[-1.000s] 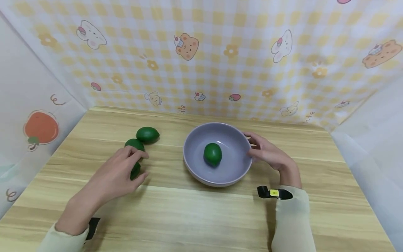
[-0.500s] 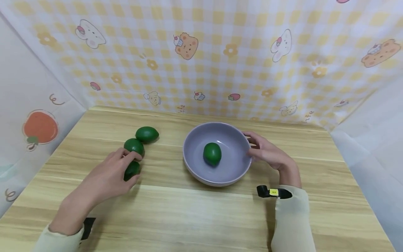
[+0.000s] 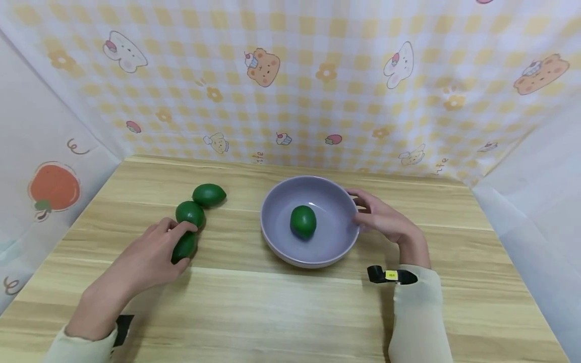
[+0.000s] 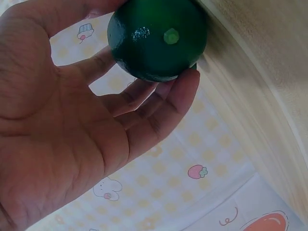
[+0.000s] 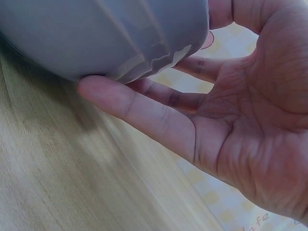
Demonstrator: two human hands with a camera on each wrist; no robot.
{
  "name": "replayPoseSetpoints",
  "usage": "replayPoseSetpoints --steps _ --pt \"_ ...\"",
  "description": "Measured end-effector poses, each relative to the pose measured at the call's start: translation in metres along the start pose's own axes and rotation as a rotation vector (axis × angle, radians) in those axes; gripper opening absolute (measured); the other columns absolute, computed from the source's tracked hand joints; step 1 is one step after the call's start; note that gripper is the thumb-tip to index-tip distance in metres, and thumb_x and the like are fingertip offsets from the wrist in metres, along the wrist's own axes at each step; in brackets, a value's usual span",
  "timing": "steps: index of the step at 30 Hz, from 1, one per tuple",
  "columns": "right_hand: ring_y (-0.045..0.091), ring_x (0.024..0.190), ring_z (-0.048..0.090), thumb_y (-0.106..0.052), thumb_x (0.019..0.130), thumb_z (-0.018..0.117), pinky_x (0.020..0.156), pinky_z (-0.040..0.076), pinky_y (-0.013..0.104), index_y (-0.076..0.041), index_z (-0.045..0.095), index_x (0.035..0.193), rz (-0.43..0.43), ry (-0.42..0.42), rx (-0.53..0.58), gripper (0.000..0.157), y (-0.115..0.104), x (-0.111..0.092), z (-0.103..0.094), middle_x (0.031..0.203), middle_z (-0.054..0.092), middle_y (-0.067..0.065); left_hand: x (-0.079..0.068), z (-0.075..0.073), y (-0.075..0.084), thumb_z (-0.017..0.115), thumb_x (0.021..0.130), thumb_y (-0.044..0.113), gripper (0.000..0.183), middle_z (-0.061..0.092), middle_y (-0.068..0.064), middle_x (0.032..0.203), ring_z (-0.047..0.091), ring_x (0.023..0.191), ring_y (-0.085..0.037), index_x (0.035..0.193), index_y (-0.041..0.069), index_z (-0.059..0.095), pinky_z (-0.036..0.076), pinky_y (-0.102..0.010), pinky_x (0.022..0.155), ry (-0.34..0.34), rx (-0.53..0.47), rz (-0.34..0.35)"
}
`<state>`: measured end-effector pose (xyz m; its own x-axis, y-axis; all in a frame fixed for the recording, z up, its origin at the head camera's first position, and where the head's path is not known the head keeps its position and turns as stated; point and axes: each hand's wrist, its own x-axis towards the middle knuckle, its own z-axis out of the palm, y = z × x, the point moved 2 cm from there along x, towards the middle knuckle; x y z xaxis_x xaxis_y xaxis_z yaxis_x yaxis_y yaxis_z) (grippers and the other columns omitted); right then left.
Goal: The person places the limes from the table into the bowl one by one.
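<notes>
My left hand [image 3: 147,252] is at the left of the table, its thumb and fingers around the nearest dark green lime [image 3: 183,247]. In the left wrist view this lime [image 4: 159,41], with its pale stem spot, sits between thumb and fingertips, close to the wood. Behind it lie a second lime [image 3: 190,214] and a third lime [image 3: 209,195] in a slanting row. My right hand [image 3: 386,219] holds the right side of a grey-purple bowl [image 3: 333,237], thumb at the rim and fingers along the outer wall [image 5: 110,43]. One lime [image 3: 303,222] lies in the bowl.
The wooden table [image 3: 254,312] ends at a yellow checked cloth [image 3: 299,106] hanging behind it. White cloth panels [image 3: 54,131] stand at both sides. A black strap with a yellow label [image 3: 391,275] is on the right wrist.
My left hand has shifted slightly left and its thumb and fingers have drawn in around the nearest lime. My right hand stays on the bowl. The whole view has shifted a little.
</notes>
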<state>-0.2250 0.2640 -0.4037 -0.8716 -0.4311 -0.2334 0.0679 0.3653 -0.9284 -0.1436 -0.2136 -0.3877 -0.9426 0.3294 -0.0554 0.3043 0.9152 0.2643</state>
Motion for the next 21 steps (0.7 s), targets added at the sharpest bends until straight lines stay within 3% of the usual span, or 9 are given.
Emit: replayPoseSetpoints --steps 21 --pt "0.039 0.121 0.063 -0.004 0.092 0.058 0.089 0.062 0.043 -0.014 0.037 0.162 -0.001 0.000 0.006 0.073 -0.0005 0.0007 -0.0007 0.156 0.045 0.028 0.0042 -0.0020 0.0004 0.088 0.082 0.022 0.055 0.063 -0.018 0.117 0.065 0.098 -0.029 0.132 0.016 0.066 0.058 -0.054 0.081 -0.057 -0.078 0.009"
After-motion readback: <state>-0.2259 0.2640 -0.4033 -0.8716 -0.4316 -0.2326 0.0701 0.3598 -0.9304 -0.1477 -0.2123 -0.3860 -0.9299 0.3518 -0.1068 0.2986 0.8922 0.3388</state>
